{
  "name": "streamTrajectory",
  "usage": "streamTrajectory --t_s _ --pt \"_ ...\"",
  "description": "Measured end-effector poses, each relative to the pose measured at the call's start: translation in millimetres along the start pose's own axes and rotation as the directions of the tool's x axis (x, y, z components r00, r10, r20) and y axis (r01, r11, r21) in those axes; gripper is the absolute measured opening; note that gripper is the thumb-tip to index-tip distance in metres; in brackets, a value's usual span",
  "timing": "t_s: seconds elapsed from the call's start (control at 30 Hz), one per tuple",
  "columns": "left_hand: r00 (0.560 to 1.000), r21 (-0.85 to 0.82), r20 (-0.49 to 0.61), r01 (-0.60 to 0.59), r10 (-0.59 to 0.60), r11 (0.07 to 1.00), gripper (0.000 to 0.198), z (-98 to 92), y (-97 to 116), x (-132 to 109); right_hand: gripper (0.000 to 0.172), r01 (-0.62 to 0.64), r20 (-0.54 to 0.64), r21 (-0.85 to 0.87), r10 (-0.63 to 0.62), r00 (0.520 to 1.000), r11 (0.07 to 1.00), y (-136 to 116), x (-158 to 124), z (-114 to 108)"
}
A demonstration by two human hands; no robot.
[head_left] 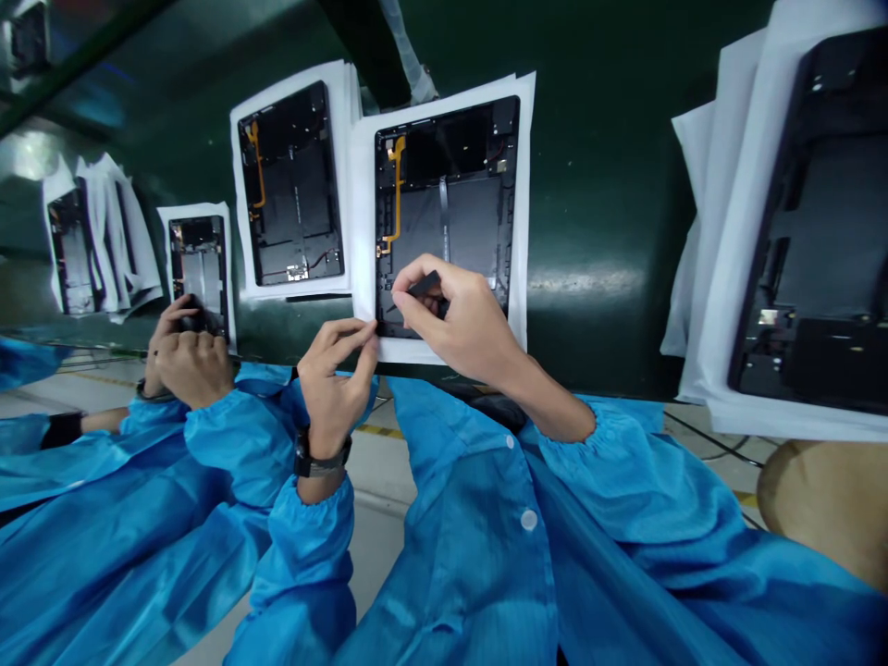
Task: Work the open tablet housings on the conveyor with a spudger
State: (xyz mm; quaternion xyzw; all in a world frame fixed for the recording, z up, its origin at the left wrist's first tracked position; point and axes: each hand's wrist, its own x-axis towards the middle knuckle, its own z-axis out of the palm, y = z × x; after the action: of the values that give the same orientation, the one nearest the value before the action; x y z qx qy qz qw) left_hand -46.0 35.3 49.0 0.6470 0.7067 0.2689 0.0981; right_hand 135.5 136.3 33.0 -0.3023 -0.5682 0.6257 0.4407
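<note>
The tablet point(478, 222) is lying open on a white sheet point(364, 194), close to the near edge of the table point(589, 185), directly in front of you. Your right hand point(458, 310) is bending over its near end, the grip pinched nearly closed and holding a slim dark piece point(425, 283), perhaps a tool. Your left hand point(339, 375) is resting its fingertips at the tablet's near left corner, finger and thumb almost meeting; whether they are gripping anything, I cannot tell.

As for progress, the orange ribbon point(398, 199) is already lying along the left side, and a pale strip point(445, 217) is running down the middle. No cover is hiding these parts, so the tablet is looking unfinished. Your right hand is blocking part of the near end, so what is remaining there is not showing.
</note>
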Motion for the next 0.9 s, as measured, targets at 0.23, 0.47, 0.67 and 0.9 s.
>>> streamTrajectory --t_s 0.23,0.47,0.67,0.9 --pt "0.998 0.096 0.019 -0.057 0.055 0.994 0.020 -2.0 2.2 1.5 0.008 0.001 0.004 -0.008 -0.001 1.000 1.000 1.1 0.1 0.3" --pt "0.993 0.187 0.034 -0.119 0.115 0.975 0.024 -1.3 7.2 -0.3 0.009 0.009 0.003 -0.010 -0.009 1.000 1.000 0.9 0.2 0.5" --pt "0.998 0.077 0.050 -0.037 0.034 0.996 0.022 -5.9 9.0 8.2 0.009 0.008 0.012 -0.015 -0.008 1.000 1.000 1.0 0.4 0.3" --pt "1.000 -0.035 0.001 0.011 -0.011 0.999 0.021 -4.7 2.9 7.2 0.010 0.005 0.011 -0.014 -0.004 1.000 1.000 -1.7 -0.3 -0.6"
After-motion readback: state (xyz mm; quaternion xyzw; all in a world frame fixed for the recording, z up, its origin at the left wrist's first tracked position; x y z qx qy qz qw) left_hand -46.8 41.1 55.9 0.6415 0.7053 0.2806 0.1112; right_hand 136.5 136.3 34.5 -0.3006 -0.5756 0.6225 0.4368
